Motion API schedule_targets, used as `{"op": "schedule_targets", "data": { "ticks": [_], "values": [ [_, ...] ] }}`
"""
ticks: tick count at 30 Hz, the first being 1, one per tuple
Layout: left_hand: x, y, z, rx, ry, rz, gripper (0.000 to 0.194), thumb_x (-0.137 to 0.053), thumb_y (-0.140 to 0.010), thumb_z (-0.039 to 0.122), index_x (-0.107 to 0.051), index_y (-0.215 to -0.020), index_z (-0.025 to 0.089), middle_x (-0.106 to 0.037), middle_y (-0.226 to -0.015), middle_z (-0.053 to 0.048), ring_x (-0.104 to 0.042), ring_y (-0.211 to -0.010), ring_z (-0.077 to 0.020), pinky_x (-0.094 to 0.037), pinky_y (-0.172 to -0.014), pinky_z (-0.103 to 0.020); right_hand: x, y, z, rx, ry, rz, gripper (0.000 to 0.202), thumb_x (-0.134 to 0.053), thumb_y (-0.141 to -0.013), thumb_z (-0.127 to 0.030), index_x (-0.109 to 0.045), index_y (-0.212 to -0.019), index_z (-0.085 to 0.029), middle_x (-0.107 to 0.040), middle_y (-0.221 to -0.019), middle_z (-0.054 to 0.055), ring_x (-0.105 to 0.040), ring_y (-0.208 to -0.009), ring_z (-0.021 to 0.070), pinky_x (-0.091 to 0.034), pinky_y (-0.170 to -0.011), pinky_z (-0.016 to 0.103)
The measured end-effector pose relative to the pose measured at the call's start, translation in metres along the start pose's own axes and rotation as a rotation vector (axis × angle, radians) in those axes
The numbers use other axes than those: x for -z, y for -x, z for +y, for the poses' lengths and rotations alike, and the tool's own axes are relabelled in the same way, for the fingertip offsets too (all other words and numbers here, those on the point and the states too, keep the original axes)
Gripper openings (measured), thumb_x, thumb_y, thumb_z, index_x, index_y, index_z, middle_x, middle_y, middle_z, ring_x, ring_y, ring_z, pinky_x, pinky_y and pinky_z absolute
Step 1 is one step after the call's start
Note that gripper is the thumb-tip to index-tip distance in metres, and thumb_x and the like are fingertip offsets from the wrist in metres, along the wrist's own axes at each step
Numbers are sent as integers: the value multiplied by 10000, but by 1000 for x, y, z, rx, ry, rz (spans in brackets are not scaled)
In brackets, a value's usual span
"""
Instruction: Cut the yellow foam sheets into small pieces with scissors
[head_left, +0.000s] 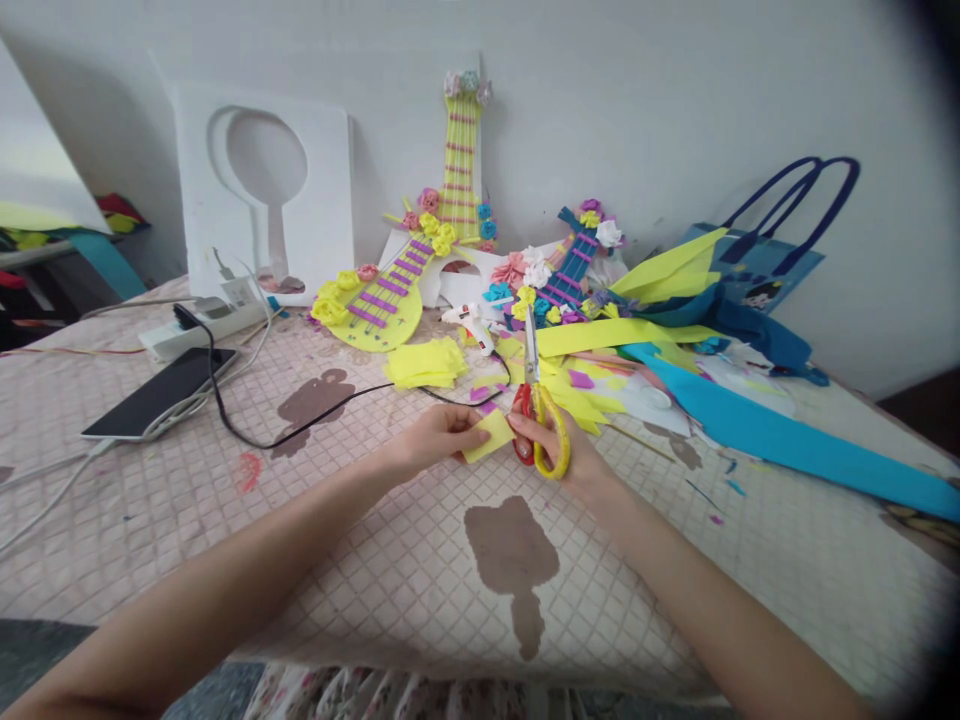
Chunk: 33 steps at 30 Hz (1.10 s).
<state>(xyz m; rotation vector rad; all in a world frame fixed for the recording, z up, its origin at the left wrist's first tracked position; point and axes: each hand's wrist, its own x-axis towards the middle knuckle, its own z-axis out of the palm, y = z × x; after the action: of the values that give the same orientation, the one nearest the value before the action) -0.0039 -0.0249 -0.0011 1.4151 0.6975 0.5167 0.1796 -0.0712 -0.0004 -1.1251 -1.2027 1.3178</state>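
Note:
Between the thumb and fingers of my left hand (pixel 441 437) is a small yellow paper piece (pixel 489 437). My right hand (pixel 574 455) grips a pair of scissors (pixel 532 365) with red and yellow handles, its blades pointing up and away from me. The right fingertips come close to the paper's right edge; whether they touch it I cannot tell. Just beyond my left hand lies a stack of yellow paper pieces (pixel 426 362). A white glue gun (pixel 474 328) rests behind the scissors, near loose yellow scraps (pixel 574 395).
Decorated paper guitars, one yellow (pixel 382 295) and one blue (pixel 571 268), stand at the back. A phone (pixel 161 393) and power strip (pixel 202 325) lie left, with a black cord (pixel 315 425) crossing the table. Blue crepe paper (pixel 787 440) stretches right, below a blue bag (pixel 787 275).

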Motion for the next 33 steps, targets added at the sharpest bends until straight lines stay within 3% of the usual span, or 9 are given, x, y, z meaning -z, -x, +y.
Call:
{"op": "schedule_targets", "data": {
  "ticks": [5, 9, 13, 17, 25, 29, 33],
  "values": [
    [4, 0, -5, -62, -173, -99, 276, -615, -734, 396, -577, -740, 123, -522, -610, 23, -463, -530, -65, -351, -480, -186, -1, 1, -1, -26, 39, -18, 293, -688, -686, -344, -449, -787, -209, -456, -553, -77, -414, -435, 71, -316, -420, 204],
    [5, -1, -7, -54, -206, -46, 257, -626, -723, 373, -563, -738, 125, -535, -629, 20, -490, -541, -70, -385, -493, -188, -2, 1, -2, -27, 80, -33, 300, -683, -669, -320, -437, -797, -208, -482, -624, -66, -422, -447, 65, -340, -429, 211],
    [4, -2, -1, 21, -89, 24, 258, -659, -693, 344, -544, -765, 124, -613, -703, -23, -583, -602, -108, -464, -566, -231, -3, 2, -3, -16, 112, -9, 278, -663, -676, -297, -434, -807, -208, -467, -641, -64, -418, -462, 65, -349, -424, 207],
    [3, 1, 7, 57, -49, 118, 243, -658, -704, 320, -546, -777, 118, -628, -691, -32, -575, -551, -88, -449, -527, -205, -4, 4, -3, -29, 133, 8, 282, -667, -674, -301, -442, -812, -203, -458, -666, -60, -406, -476, 58, -349, -416, 194],
    [6, 2, 9, -3, -121, 90, 228, -676, -696, 308, -556, -711, 114, -573, -606, 2, -532, -518, -70, -410, -488, -179, -8, 4, -2, -73, 137, 22, 319, -684, -645, -337, -445, -806, -202, -465, -658, -62, -408, -466, 60, -344, -418, 204],
    [3, 0, 5, 56, 93, 165, 236, -710, -674, 285, -576, -768, 115, -608, -684, -15, -554, -566, -70, -435, -540, -182, -13, 4, -1, -65, 105, 65, 330, -689, -624, -324, -430, -792, -206, -450, -656, -68, -386, -464, 56, -320, -406, 196],
    [-3, -1, 1, 145, 418, 118, 242, -726, -671, 225, -627, -863, 115, -641, -844, -53, -589, -692, -90, -471, -624, -194, -18, 5, 4, -23, 44, 127, 298, -670, -650, -306, -425, -794, -215, -447, -651, -70, -385, -471, 65, -313, -399, 194]
  ]
}}
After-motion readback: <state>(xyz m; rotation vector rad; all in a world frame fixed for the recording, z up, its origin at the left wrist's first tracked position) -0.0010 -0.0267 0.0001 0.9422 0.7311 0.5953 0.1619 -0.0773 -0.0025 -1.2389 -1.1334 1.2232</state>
